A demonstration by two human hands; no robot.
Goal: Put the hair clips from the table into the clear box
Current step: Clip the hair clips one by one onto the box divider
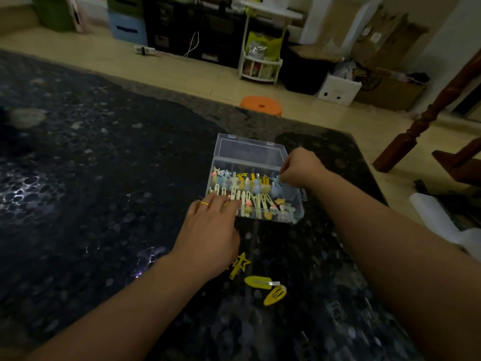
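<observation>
The clear box (296, 204) sits open on the dark table (104, 178), its lid (250, 149) tipped back, with several yellow, blue and pale clips inside. My right hand (302, 168) is over the box's right side, fingers pinched on a blue hair clip (276, 184). My left hand (210, 230), with a gold ring, rests flat on the box's near-left corner, fingers spread and holding nothing. On the table near me lie a yellow star clip (240, 265), a yellow oval snap clip (260, 281) and a second yellow snap clip (275, 295).
An orange stool (261, 105) stands beyond the table's far edge. A white rack (261, 63), boxes and dark furniture line the far wall. A wooden post (426, 118) rises at the right. White wrapped material (437, 217) lies off the table's right edge.
</observation>
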